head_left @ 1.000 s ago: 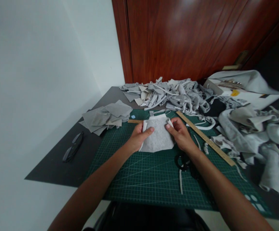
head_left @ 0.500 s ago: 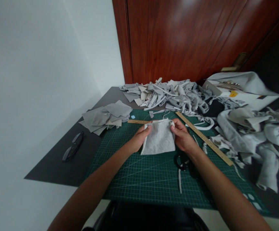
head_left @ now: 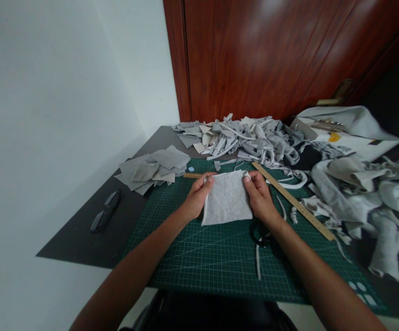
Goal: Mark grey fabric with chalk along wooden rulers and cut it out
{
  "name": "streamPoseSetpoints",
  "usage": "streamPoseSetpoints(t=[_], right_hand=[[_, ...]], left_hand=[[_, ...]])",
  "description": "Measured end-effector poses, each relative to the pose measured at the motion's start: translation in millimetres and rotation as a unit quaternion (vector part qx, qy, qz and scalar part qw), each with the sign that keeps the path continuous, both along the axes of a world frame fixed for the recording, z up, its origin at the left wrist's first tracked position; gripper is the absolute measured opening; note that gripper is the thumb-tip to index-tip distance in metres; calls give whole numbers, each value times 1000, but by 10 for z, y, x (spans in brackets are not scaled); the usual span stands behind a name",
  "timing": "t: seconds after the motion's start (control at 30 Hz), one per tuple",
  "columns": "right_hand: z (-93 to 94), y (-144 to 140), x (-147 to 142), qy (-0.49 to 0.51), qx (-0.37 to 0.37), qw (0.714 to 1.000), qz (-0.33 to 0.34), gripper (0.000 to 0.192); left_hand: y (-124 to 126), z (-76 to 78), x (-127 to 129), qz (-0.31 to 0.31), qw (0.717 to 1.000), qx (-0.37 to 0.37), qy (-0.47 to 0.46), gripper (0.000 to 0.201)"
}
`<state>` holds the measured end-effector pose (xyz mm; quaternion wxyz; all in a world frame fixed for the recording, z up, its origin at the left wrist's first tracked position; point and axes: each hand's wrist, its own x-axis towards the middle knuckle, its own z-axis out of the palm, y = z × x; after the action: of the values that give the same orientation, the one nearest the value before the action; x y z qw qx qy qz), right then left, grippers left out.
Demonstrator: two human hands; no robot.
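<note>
A light grey fabric square lies on the green cutting mat. My left hand pinches its upper left corner and my right hand pinches its upper right corner, both resting on the mat. Black scissors lie on the mat, partly hidden under my right wrist. A long wooden ruler runs diagonally just right of my right hand. A shorter wooden ruler peeks out behind my left hand.
A stack of cut grey squares sits left of the mat. A pile of grey fabric scraps fills the back. Larger crumpled grey fabric covers the right side. Black glasses lie on the dark table at left. A wooden door stands behind.
The curled, folded-over top edge of the fabric has been spread out flat. My hands slid up to its top corners and the piece now lies smooth on the mat.
</note>
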<state>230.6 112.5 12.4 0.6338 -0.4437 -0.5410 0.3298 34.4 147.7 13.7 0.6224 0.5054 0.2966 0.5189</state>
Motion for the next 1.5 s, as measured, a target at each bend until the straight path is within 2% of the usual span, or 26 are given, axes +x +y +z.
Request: streamPoseSetpoints(t=[0.17,0.37,0.63,0.7,0.8,0.9,1.0,1.1,1.27,1.37,1.43,1.5], right_hand=[[30,-25,-17,-18,20,1000,14,42],[-24,-6,12,12,13,1000,25,38],[-7,-21,-56,-44,23,995,-90,46],[-9,-13,-72,-45,21,995,-91,45],[-28,10,-65,-29,4,997,-64,43],[-46,25,-28,-5,-12,999,-29,46],[-46,20,9,14,-8,1000,-9,45],[-25,14,19,16,-1,1000,-16,44],[8,54,-21,43,-4,997,-56,47],[8,80,-26,81,-59,994,-34,53],[2,82,-7,79,-105,991,3,49],[-2,77,25,77,-119,990,26,43]], left_hand=[[11,-3,2,11,1000,24,9,67],[-3,43,-9,8,1000,25,-12,70],[-34,34,28,-2,1000,-4,-26,72],[-43,40,21,-29,999,12,-11,72],[-58,77,-5,-62,995,52,66,67],[-61,100,-20,-38,991,54,116,51],[-44,82,-13,-9,997,26,78,48],[-17,58,4,22,999,9,30,45],[35,56,17,122,990,62,39,40],[75,59,-5,166,979,97,73,36],[102,63,-36,151,976,106,114,37],[126,70,-76,105,975,109,160,40]])
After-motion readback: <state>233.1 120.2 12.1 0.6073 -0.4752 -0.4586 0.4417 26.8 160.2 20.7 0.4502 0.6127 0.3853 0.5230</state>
